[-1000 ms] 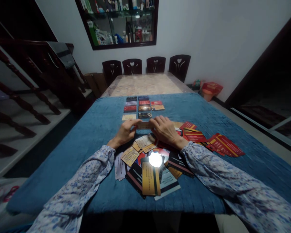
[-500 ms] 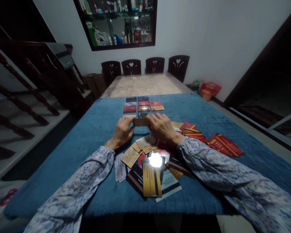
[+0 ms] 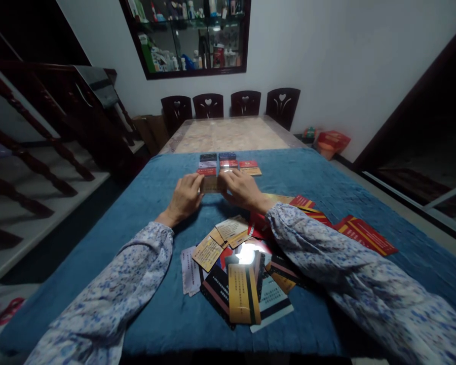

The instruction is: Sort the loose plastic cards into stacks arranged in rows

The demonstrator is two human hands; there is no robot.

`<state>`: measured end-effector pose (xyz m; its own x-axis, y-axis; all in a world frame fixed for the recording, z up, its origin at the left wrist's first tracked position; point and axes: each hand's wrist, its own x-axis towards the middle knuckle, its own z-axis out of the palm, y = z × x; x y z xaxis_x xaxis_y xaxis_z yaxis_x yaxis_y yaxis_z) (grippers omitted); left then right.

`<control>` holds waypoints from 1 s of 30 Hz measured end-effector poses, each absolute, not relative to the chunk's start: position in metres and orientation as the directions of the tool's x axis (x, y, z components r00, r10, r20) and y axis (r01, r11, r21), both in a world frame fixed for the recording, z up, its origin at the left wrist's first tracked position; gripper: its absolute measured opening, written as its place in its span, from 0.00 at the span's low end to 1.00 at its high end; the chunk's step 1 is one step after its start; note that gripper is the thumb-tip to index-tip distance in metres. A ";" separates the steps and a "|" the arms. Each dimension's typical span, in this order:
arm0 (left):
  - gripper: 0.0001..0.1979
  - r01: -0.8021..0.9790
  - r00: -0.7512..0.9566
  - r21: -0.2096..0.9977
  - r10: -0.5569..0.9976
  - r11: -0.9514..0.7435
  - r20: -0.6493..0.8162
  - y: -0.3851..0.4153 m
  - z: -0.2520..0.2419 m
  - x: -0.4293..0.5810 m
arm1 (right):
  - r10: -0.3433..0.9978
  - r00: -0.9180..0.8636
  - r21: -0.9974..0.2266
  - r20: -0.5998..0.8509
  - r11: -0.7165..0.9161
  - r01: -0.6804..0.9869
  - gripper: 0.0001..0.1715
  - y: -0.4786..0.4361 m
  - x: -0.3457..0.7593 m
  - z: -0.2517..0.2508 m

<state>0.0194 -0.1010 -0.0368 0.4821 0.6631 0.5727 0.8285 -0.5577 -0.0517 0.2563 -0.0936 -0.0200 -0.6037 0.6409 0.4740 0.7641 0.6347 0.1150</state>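
A tan card (image 3: 212, 185), perhaps a small stack of them, is held upright by its two ends between my hands. My left hand (image 3: 184, 195) pinches the left end, and my right hand (image 3: 242, 189) grips the right end, its fingertips partly hidden. Just beyond, small piles of cards lie in rows on the blue cloth: a dark pile (image 3: 208, 157), a blue pile (image 3: 227, 156), and a red card (image 3: 248, 164) among them. Nearer me, loose cards overlap in a heap, with a gold card (image 3: 243, 294) on top and a cream card (image 3: 232, 228) at its far side.
Several red cards (image 3: 367, 234) are spread on the right of the blue cloth (image 3: 144, 289). The bare far end of the table (image 3: 231, 133) has dark chairs (image 3: 207, 106) behind it. A stair railing (image 3: 34, 132) stands at left, and a red bag (image 3: 333, 139) sits on the floor at right.
Both hands have moved a little left with the tan card between them. The view has shifted slightly, and the loose cards appear a bit lower in it.
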 end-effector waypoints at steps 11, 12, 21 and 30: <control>0.27 0.802 0.507 0.183 0.810 -0.569 0.295 -0.050 -0.030 -0.011 | 0.758 -0.592 0.045 0.272 0.605 0.795 0.21 -0.062 0.228 -0.013; 0.27 0.802 0.505 0.209 0.821 -0.560 0.267 -0.045 -0.031 -0.012 | 0.769 -0.593 0.039 0.237 0.603 0.797 0.21 -0.060 0.227 -0.012; 0.25 0.838 0.465 0.281 0.882 -0.468 0.081 -0.021 -0.036 -0.015 | 0.798 -0.601 -0.001 0.054 0.602 0.799 0.16 -0.045 0.217 -0.010; 0.24 0.856 0.428 0.298 0.902 -0.423 0.050 -0.017 -0.036 -0.016 | 0.790 -0.612 -0.026 0.043 0.613 0.789 0.17 -0.036 0.218 -0.018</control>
<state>-0.0164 -0.0175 -0.0361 0.4285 0.9022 0.0498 0.8557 -0.4229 0.2981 0.2179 -0.0364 -0.0184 -0.6122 0.7896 0.0425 0.7893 0.6134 -0.0262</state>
